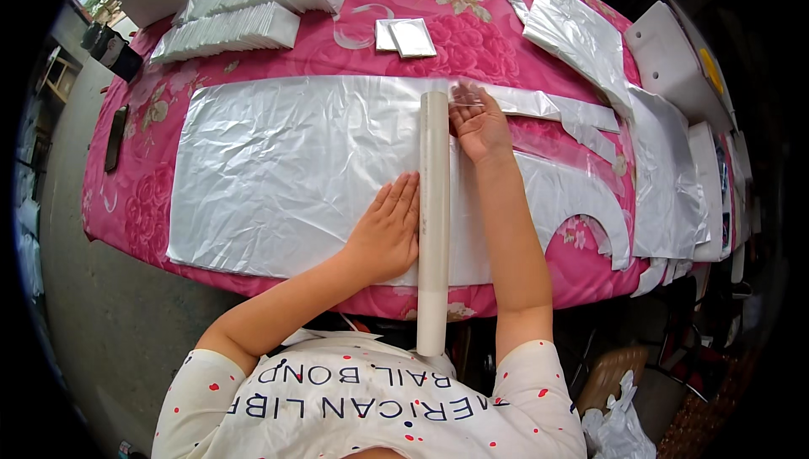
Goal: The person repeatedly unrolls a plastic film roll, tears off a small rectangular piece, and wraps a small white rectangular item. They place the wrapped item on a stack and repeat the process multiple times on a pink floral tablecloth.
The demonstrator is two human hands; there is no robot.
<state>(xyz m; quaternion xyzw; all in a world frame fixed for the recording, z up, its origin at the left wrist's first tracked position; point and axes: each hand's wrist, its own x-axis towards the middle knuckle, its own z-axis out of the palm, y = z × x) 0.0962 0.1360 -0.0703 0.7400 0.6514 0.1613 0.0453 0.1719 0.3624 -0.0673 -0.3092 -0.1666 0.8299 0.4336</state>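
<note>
A long pale roll (434, 223), beige-white and tube-like, lies lengthwise across a stack of silver plastic sheets (261, 172), its near end reaching past the table edge toward my shirt. My left hand (388, 236) rests flat on the sheets along the roll's left side, fingers stretched out together. At the roll's far end, on its right, my right hand (479, 126) is turned palm up with fingers loosely extended and slightly blurred. Something clear and shiny shows around those fingertips; I cannot make out what it is. Right of the roll lies a white sheet with a curved cut-out (581, 193).
Rows of thin white packets (232, 31) stand at the far left, with two small square packets (406, 37) nearer the middle. More silver sheets (670, 172) and a white foam box (674, 59) sit at right. A dark phone-like object (116, 139) lies on the pink floral tablecloth (143, 206).
</note>
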